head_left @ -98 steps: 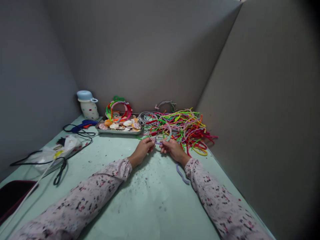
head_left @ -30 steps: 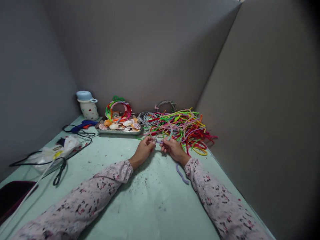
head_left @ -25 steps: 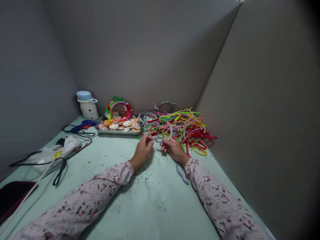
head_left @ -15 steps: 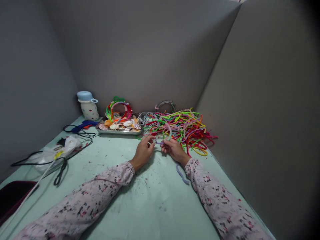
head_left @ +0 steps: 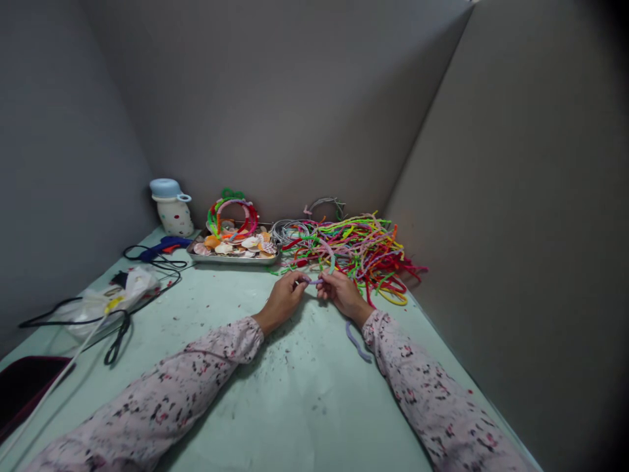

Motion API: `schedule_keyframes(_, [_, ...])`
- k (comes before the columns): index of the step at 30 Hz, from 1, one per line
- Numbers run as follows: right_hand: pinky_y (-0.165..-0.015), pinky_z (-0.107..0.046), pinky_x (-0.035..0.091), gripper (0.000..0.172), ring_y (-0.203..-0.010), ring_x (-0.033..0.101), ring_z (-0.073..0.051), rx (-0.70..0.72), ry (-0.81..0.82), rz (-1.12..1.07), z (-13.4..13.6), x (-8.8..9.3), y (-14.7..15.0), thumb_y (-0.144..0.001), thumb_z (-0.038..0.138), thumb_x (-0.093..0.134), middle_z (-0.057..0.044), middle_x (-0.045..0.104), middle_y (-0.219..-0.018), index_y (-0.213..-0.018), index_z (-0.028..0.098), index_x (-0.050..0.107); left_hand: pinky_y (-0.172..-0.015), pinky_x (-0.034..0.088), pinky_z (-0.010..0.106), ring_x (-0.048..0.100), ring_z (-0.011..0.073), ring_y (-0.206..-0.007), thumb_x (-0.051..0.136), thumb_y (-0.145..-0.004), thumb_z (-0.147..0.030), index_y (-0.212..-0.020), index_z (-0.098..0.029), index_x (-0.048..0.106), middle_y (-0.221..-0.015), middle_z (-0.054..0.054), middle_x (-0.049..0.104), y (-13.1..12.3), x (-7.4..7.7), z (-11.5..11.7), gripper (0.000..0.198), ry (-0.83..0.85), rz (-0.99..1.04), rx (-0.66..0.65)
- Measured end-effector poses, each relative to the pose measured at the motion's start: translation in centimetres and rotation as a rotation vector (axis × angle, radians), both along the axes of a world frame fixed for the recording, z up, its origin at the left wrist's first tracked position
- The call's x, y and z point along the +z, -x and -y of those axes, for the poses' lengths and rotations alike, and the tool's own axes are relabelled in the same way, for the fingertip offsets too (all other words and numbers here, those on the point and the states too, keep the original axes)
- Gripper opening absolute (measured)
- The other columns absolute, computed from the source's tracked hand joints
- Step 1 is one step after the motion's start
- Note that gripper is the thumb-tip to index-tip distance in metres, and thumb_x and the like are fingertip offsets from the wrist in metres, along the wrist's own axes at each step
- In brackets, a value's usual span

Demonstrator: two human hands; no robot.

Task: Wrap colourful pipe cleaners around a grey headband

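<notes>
Between my two hands, a short stretch of purple fuzzy stem [head_left: 315, 282] runs from fingertip to fingertip above the table. My left hand [head_left: 287, 293] pinches its left end with thumb and fingers. The right end is gripped by my right hand [head_left: 340, 290], and a curved pale green and pink piece [head_left: 332, 261] rises from those fingers. Another purple stem [head_left: 357, 342] hangs or lies below my right wrist; whether it joins the held one is hidden. Just behind my hands is a pile of colourful fuzzy stems [head_left: 368, 246].
A metal tray [head_left: 236, 260] of shells with colourful hoops [head_left: 233, 219] stands at the back left, beside a bottle [head_left: 173, 208]. Wire coils [head_left: 291, 233] lie behind my hands. Cables, a blue tool [head_left: 162, 247] and a plastic bag [head_left: 140, 285] are on the left.
My left hand's fingers have closed on the purple stem's left end, where they were looser before. My right hand has barely moved.
</notes>
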State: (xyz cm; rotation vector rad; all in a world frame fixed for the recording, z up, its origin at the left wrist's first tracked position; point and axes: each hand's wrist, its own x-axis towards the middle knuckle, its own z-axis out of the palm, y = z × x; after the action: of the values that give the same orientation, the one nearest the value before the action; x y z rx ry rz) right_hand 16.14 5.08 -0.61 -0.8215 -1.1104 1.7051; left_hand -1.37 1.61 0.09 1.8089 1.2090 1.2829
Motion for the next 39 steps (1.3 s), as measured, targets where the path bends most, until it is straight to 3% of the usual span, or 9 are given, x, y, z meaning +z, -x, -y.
schedule_keyframes(9, [-0.039, -0.017, 0.042, 0.017, -0.047, 0.059, -0.010, -0.005, -0.012, 0.002, -0.1, -0.1, 0.0, -0.081, 0.033, 0.064, 0.000, 0.064, -0.061, -0.085, 0.016, 0.060, -0.061, 0.038, 0.024, 0.050, 0.0143, -0.064, 0.057, -0.078, -0.021, -0.083, -0.019, 0.066, -0.071, 0.001, 0.059, -0.2, 0.4, 0.5, 0.010, 0.098, 0.110, -0.023])
schedule_keyframes(23, [-0.037, -0.017, 0.040, 0.017, -0.046, 0.058, -0.010, -0.016, 0.000, 0.004, 0.0, -0.1, 0.0, -0.080, 0.033, 0.064, 0.001, 0.063, -0.058, -0.084, 0.017, 0.061, -0.062, 0.038, 0.024, 0.051, 0.0146, -0.064, 0.055, -0.076, -0.016, -0.082, -0.020, 0.068, -0.069, 0.001, 0.060, -0.1, 0.5, 0.3, 0.016, 0.073, 0.057, -0.034])
schedule_keyframes(30, [-0.037, -0.016, 0.040, 0.017, -0.044, 0.057, -0.009, -0.011, 0.009, 0.001, 0.0, -0.1, -0.1, -0.081, 0.033, 0.063, 0.001, 0.062, -0.057, -0.083, 0.017, 0.060, -0.059, 0.038, 0.024, 0.052, 0.0139, -0.061, 0.056, -0.079, -0.023, -0.083, -0.021, 0.070, -0.065, 0.000, 0.059, 0.1, 0.3, 0.3, 0.015, 0.057, 0.019, -0.046])
schedule_keyframes(39, [-0.038, -0.017, 0.040, 0.019, -0.046, 0.058, -0.009, -0.011, 0.009, 0.006, 0.0, 0.0, -0.1, -0.080, 0.034, 0.065, 0.000, 0.063, -0.060, -0.085, 0.017, 0.060, -0.060, 0.043, 0.024, 0.056, 0.0137, -0.064, 0.059, -0.078, -0.024, -0.089, -0.019, 0.070, -0.080, 0.004, 0.066, -0.2, -0.3, 0.1, 0.016, 0.083, 0.137, -0.025])
